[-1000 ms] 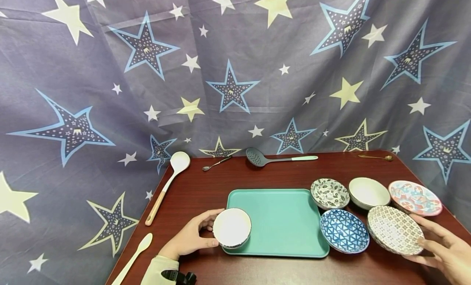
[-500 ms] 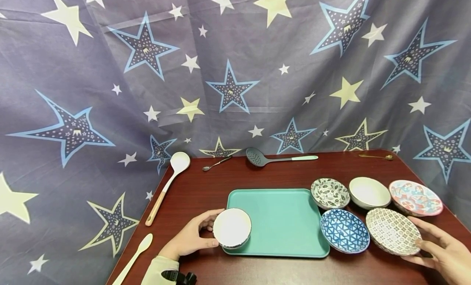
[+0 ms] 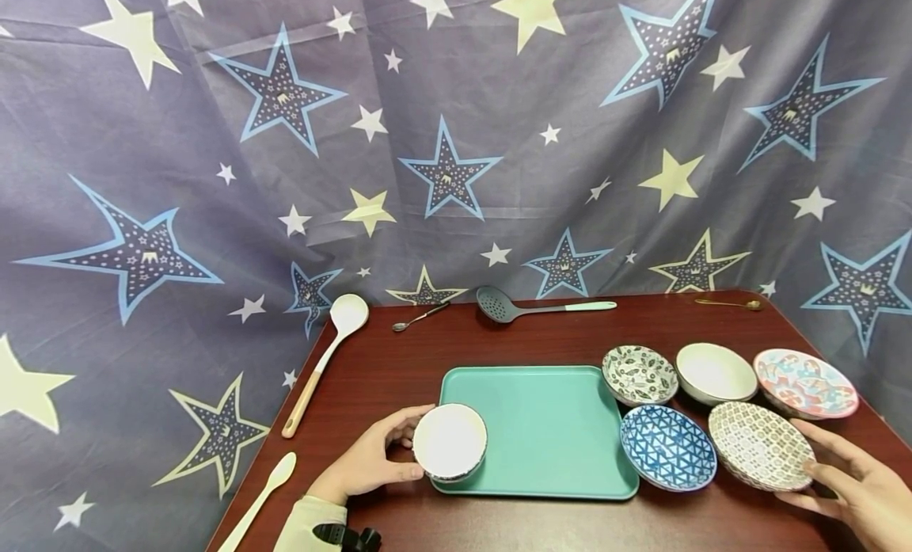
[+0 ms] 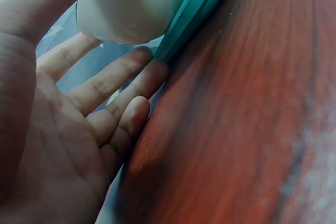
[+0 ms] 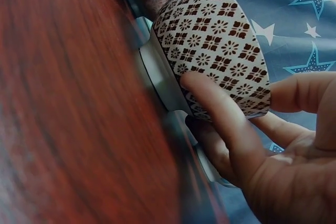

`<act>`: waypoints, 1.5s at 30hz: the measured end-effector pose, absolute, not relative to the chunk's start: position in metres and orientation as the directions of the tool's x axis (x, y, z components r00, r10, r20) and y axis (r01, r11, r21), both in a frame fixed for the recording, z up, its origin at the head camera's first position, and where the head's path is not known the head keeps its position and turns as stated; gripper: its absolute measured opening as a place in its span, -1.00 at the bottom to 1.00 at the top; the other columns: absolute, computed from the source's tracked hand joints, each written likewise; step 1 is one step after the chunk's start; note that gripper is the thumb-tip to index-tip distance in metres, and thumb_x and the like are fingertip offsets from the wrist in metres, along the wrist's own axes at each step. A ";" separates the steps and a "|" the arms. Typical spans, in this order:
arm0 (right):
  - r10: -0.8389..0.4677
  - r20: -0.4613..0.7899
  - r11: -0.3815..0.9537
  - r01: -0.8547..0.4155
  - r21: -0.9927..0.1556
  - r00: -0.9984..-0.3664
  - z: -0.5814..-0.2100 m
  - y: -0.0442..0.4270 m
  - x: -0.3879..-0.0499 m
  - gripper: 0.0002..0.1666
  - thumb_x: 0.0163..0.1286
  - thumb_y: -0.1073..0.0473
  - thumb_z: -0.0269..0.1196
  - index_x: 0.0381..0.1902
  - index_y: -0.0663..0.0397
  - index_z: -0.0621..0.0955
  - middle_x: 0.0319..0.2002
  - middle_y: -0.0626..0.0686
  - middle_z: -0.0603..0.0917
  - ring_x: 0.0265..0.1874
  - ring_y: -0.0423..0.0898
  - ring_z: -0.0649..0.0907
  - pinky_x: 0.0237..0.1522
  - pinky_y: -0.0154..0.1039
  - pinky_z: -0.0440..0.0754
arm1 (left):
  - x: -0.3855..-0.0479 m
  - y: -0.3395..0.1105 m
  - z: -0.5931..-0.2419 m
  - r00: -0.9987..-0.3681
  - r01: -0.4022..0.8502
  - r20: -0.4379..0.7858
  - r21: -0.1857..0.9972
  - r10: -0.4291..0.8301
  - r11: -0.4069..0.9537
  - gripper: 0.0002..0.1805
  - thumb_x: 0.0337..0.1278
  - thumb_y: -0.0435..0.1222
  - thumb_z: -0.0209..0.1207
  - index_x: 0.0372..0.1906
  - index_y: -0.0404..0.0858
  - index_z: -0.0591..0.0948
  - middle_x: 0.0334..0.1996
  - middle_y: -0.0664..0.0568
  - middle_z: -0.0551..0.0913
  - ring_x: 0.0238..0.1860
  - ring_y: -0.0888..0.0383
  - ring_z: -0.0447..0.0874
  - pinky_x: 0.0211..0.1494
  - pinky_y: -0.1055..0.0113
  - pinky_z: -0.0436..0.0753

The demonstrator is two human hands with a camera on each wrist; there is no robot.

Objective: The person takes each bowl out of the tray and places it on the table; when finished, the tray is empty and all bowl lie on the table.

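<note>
At the left end of the green tray [image 3: 545, 433] stands a white bowl [image 3: 450, 441], its rim between the thumb and index finger of my left hand [image 3: 374, 457]. The left wrist view shows the bowl's pale side [image 4: 131, 3] above several loosely bent fingers [image 4: 105, 90]. My right hand [image 3: 855, 481] holds the near right side of a brown-patterned bowl [image 3: 758, 447]. In the right wrist view the thumb [image 5: 223, 103] lies across its checkered outside, and its foot seems to be on the table. A blue triangle-patterned bowl [image 3: 667, 447] is just left of it.
Behind are a leaf-patterned bowl [image 3: 639, 375], a cream bowl [image 3: 716, 373] and a pink-and-blue bowl [image 3: 805, 383]. A white ladle [image 3: 348, 314] and a cream spoon [image 3: 280, 471] lie left. A slotted skimmer [image 3: 496, 305] and small spoons [image 3: 400, 326] lie along the back, before a starry curtain [image 3: 442, 85].
My right hand has shifted the brown-patterned bowl slightly left, closer to the blue bowl, and it sits flatter. The left hand and the white bowl have stayed in place.
</note>
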State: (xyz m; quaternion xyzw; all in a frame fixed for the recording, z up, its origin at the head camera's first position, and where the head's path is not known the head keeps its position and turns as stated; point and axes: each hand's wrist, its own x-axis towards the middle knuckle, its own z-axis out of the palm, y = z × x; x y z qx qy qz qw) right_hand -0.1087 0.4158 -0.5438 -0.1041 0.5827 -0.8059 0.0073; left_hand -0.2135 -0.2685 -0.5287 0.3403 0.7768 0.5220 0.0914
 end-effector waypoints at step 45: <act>-0.085 0.410 0.229 -0.418 -0.879 -0.908 -0.448 0.316 -0.132 -0.50 0.52 0.56 0.13 0.38 0.41 0.49 0.15 -0.17 0.73 0.14 -0.34 0.67 0.07 -0.53 0.56 | -0.217 -0.271 -0.533 -0.747 0.439 0.219 0.871 0.628 0.218 -0.12 0.07 -0.36 0.54 0.52 -0.08 0.43 0.23 -0.04 0.63 0.05 0.00 0.68 0.13 0.22 0.65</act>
